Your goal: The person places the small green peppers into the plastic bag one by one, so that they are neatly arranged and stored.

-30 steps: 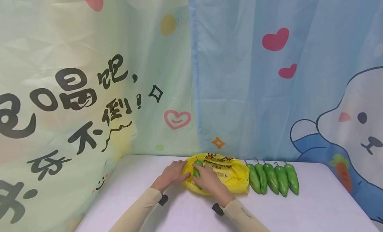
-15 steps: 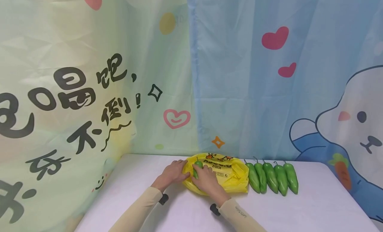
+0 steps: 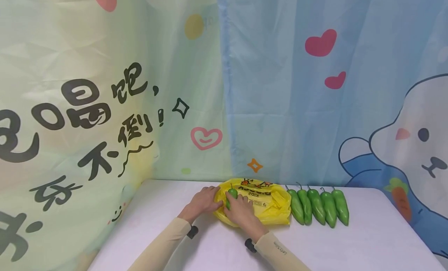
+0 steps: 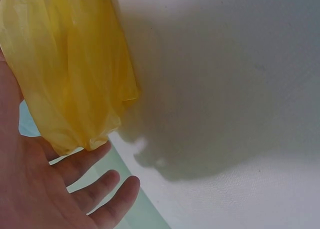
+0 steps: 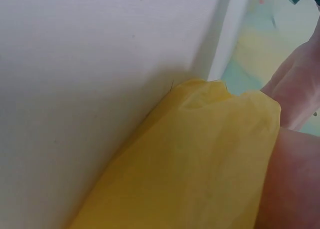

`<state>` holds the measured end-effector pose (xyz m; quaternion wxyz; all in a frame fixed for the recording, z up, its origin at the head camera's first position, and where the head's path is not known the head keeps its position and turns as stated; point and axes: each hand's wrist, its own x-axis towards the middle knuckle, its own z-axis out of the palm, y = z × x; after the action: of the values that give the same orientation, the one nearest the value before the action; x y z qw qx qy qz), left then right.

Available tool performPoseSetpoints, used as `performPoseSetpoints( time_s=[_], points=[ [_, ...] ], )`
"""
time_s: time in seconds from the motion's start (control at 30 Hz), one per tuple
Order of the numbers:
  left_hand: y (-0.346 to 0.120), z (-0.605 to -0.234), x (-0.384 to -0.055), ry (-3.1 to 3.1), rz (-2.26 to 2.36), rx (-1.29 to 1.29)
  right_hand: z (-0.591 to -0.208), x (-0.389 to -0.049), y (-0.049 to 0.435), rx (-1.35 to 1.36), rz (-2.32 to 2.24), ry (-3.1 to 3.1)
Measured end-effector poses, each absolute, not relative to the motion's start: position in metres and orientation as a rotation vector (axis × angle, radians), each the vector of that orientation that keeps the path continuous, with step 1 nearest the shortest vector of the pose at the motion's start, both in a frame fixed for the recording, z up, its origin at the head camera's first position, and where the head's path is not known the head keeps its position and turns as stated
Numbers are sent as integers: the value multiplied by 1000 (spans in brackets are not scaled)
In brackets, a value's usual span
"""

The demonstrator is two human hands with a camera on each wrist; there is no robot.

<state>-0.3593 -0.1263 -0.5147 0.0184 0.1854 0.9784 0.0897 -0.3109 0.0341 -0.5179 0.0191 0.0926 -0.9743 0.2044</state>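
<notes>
A yellow plastic bag (image 3: 273, 214) lies near the back of the white table, its wide mouth turned upward and mirrored print showing on the inside. At its left rim, my left hand (image 3: 207, 201) holds the film between thumb and fingers; the left wrist view shows several outstretched fingers (image 4: 107, 199) beyond the bag's edge. My right hand (image 3: 242, 212) grips a green pepper (image 3: 232, 192) inside the mouth, near the left side. The pepper's stem end points away from me and its lower part is hidden. Yellow film fills much of the right wrist view.
Right of the bag, several green peppers (image 3: 317, 208) lie side by side in a row, the leftmost close to the bag. A printed curtain (image 3: 262, 88) stands right behind the white table (image 3: 378, 240).
My right hand has shifted slightly left, and the pepper's lower end, visible below it a second ago, is now hidden. My left hand stays at the bag's rim.
</notes>
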Motion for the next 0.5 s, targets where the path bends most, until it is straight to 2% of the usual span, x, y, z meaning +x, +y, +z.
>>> performPoseSetpoints(
  time_s=[0.5],
  points=[
    [-126, -514, -357, 3021, 277, 561, -519, -309, 41, 304, 721, -3044]
  ],
)
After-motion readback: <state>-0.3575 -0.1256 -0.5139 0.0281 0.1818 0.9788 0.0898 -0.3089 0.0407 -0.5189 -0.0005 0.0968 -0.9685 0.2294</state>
